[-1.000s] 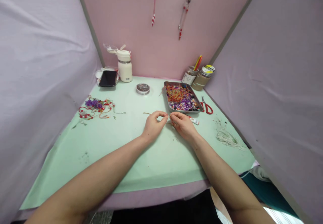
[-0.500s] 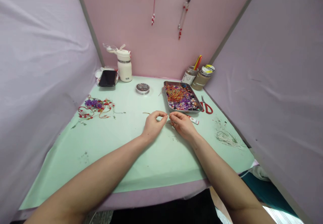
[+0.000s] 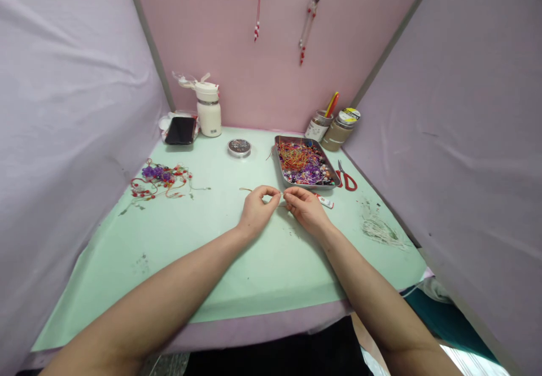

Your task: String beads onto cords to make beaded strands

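Cord (image 3: 245, 189) over green tabletop (image 3: 212, 215), pink wall (image 3: 258, 88)

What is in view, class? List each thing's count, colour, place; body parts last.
Tray: one, silver, right of centre
Beads: many, mixed, in tray
Scissors: one, red-handled, right of tray
Item: one, white-red, near tray
Jars: two, brownish and white-labelled, back right
Disc: one, dark, back centre
Bottle: one, cream, back left
Phone: one, black, by bottle
Beadwork: one pile, red-purple, left
String: one bundle, white, right
Pendants: two, reddish, top
Walls: three, pink and lilac, around
Table: one, green, beneath
Thread: count unclear, tan, centre
Arms: two, bare, front
Left grip: one, bare, centre
Right grip: one, bare, centre
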The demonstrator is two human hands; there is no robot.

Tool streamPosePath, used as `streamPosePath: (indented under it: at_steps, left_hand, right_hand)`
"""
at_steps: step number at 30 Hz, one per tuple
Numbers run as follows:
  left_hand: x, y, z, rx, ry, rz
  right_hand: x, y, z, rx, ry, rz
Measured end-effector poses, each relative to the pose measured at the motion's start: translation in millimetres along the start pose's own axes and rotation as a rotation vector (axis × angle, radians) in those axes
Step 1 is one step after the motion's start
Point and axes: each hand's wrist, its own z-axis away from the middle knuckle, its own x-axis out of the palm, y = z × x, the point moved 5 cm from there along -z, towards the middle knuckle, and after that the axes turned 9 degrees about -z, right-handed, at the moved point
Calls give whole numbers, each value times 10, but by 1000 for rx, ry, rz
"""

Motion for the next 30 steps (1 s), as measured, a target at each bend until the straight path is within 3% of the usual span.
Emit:
streamPosePath:
  at_steps: [20,30]
  left_hand:
    - [-4,-5,-5,-2,15,3]
    - [19,-11,-13,-53,-34,124]
  right_hand:
    - [-19,-15,4,-81,28,136]
    - [-55,-1,-19,-88,26,134]
